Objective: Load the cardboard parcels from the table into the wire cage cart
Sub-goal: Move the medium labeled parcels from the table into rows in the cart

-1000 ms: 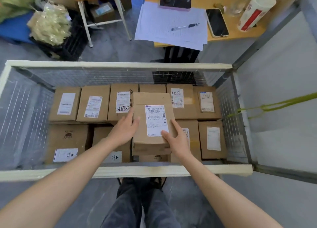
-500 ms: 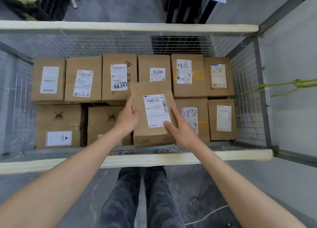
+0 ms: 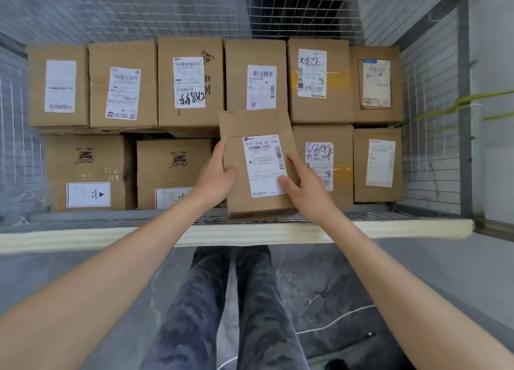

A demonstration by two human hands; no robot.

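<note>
Both hands, the left hand (image 3: 215,179) and right hand (image 3: 304,187), clasp the labelled parcel (image 3: 257,163) by its sides, apparently steering it into the near-row gap of the wire cage cart (image 3: 194,234).

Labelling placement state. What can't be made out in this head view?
All head view.
Gap under the held parcel: covered by the parcel, left hand and right hand; resting or hanging unclear.
Second front box's label: partly behind the left hand.
Far rim of wire cage cart: mostly cut by top edge.
</note>
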